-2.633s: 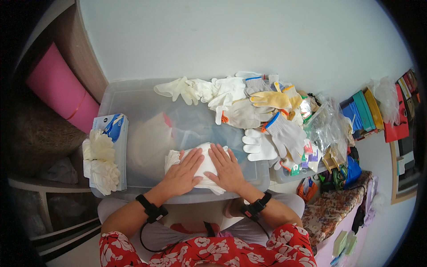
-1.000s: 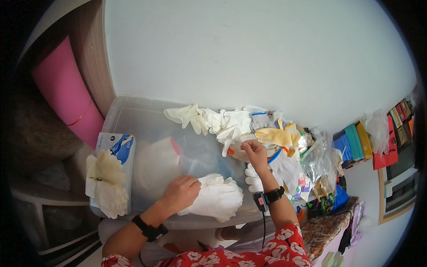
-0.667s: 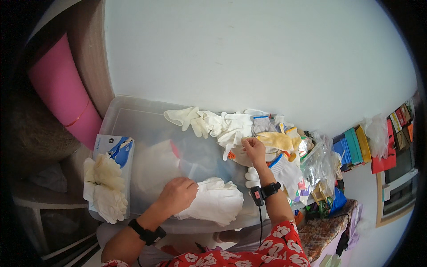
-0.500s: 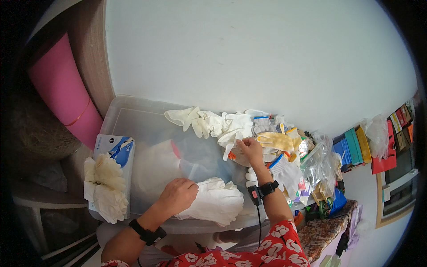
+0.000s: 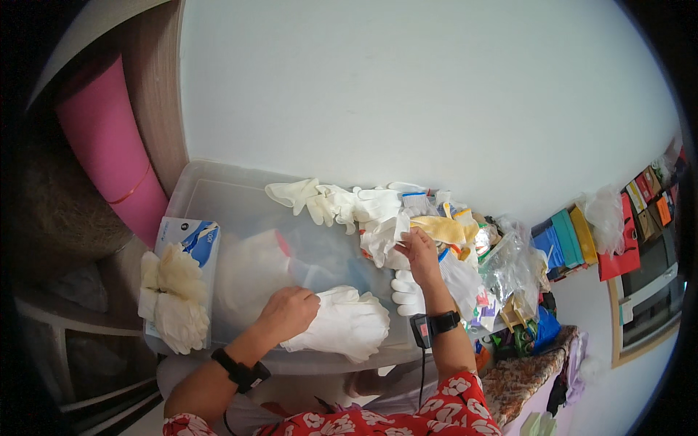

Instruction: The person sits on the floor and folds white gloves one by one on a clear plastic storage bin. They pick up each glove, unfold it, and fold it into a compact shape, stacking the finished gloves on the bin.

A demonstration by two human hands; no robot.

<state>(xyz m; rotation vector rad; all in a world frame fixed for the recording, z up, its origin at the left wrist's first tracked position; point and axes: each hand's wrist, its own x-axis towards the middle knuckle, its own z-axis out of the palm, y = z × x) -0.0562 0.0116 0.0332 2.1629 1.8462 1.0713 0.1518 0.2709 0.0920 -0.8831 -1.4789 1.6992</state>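
Since the earliest frame the right hand (image 5: 418, 251) has left the stack (image 5: 342, 330) and gone up to the glove pile (image 5: 378, 218) at the far right of the lid (image 5: 233, 203); over the last half second it's barely shifted.

Right hand now: fingers pinched on a white glove (image 5: 382, 243) at the near edge of that pile, so it's got a grip on it. The glove is bunched up against the others, and I can't tell if it's lifted or just lying there.

Left hand (image 5: 289, 312) is flat and relaxed, palm down, pressing on the left end of the stack rather than gripping it. The stack is white gloves laid flat near the front edge of the clear lid, just in front of the person.

The pile runs along the back of the lid, mostly white gloves with a yellow glove (image 5: 445, 229) mixed in at the right. One more white glove (image 5: 407, 292) lies between stack and pile, right by the right wrist.

Left of the lid there's a glove box (image 5: 190, 240) with loose cream gloves (image 5: 174, 298) spilling over it. A pink mat (image 5: 102, 152) leans rolled up at the far left. Crinkly clear bags (image 5: 512, 265) and other clutter sit to the right of the pile.
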